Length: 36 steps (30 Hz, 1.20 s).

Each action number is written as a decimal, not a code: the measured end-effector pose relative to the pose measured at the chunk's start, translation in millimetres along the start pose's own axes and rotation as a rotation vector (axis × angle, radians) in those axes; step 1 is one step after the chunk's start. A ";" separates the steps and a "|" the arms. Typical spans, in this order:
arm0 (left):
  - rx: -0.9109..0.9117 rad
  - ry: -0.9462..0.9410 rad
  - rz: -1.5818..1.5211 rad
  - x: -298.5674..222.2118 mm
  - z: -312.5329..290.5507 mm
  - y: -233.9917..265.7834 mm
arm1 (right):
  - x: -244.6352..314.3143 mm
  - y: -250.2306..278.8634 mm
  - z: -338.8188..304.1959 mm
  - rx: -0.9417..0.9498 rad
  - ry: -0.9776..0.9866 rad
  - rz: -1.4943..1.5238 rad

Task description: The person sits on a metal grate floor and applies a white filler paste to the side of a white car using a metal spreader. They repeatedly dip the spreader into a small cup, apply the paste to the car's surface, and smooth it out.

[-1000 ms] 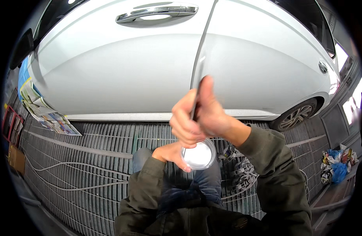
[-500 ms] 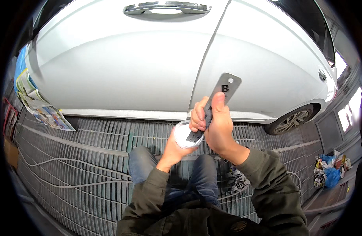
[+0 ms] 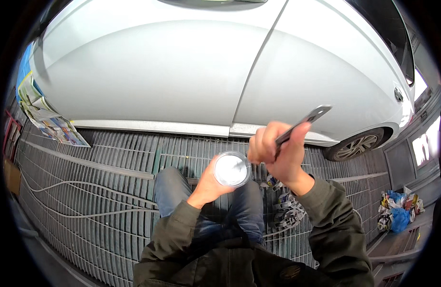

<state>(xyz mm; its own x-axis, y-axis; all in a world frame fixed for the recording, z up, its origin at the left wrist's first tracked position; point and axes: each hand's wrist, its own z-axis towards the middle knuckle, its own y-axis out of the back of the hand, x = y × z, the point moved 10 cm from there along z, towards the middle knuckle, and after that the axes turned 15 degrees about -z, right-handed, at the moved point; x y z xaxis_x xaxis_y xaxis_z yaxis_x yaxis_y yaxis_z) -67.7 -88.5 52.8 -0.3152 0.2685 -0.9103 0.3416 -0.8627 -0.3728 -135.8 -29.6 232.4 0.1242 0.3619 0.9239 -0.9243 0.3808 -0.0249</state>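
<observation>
My left hand [image 3: 207, 187] is wrapped round a clear plastic cup [image 3: 232, 169] with white liquid, probably paint, in it. In my right hand [image 3: 283, 154], just right of the cup, is a flat metal mixing ruler [image 3: 314, 116] with a hole at its outer end. The ruler tilts up to the right and is seen nearly edge-on; its lower part is hidden by my fingers. Beyond both hands stands the white side of a car [image 3: 148, 81], its two doors divided by a dark seam.
Printed paper sheets [image 3: 50, 119] cover the car's left part; a wheel [image 3: 357, 146] shows at right. Hoses [image 3: 91, 184] run over the slatted metal grating [image 3: 86, 248]. Crumpled paper and plastic [image 3: 400, 210] lie far right, and a crumpled bundle [image 3: 288, 210] lies by my right leg.
My right hand has moved right, lifting the ruler out of the cup and turning it edge-on. The cup, still in my left hand, has shifted slightly right. The view has tilted down a little.
</observation>
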 end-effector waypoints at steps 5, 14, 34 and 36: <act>0.292 0.120 -0.066 -16.6 0.6 -22.5 | 18.6 -40.9 -7.6 0.289 -0.062 -0.041; 0.646 0.317 -0.118 -29.3 -16.8 -54.0 | 22.2 -64.5 19.2 0.458 -0.163 0.166; -0.264 -0.102 0.328 -16.9 -3.7 -14.6 | -18.8 2.0 11.9 -0.217 -0.133 0.060; 0.024 0.084 0.139 -13.6 1.1 -19.2 | -4.9 -16.5 11.4 0.088 -0.074 0.145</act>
<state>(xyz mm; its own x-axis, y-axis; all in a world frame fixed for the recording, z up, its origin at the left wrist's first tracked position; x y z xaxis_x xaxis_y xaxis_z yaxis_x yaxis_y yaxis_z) -70.9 -76.1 72.5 -0.1905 0.1799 -0.9651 0.3549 -0.9040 -0.2386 -125.3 -47.3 232.6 -0.0366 0.3430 0.9386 -0.9590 0.2521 -0.1296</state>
